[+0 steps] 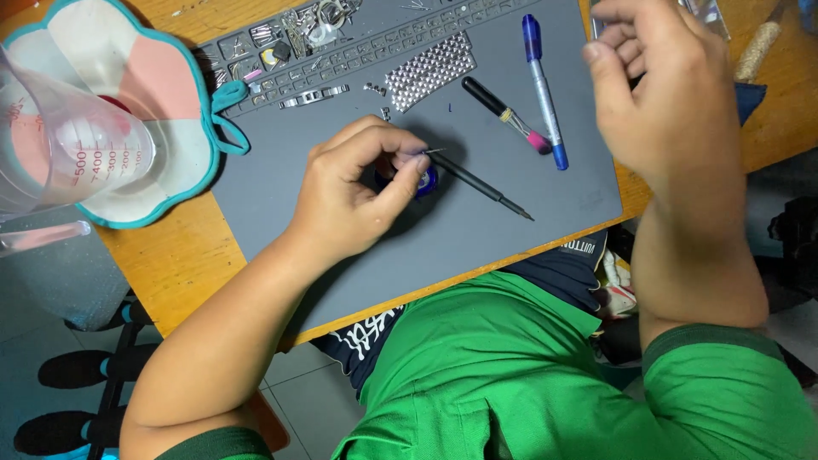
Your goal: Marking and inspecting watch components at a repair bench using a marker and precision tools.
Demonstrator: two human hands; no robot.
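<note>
Here, the left hand (358, 192) is pinching a small blue round part (425, 180) at frame centre, while the right hand (660, 94) is hovering half-curled, its hold unclear, upper right.

- A small round blue piece (425, 181) sits pinched under the left hand (354, 192), between thumb and curled fingers; only its rim shows, resting on the grey mat.
- A thin black tool (477, 184) with a fine metal tip lies slanted on the mat, its tip at the left thumb, its far end pointing away toward the right hand (660, 94), well below it.
</note>
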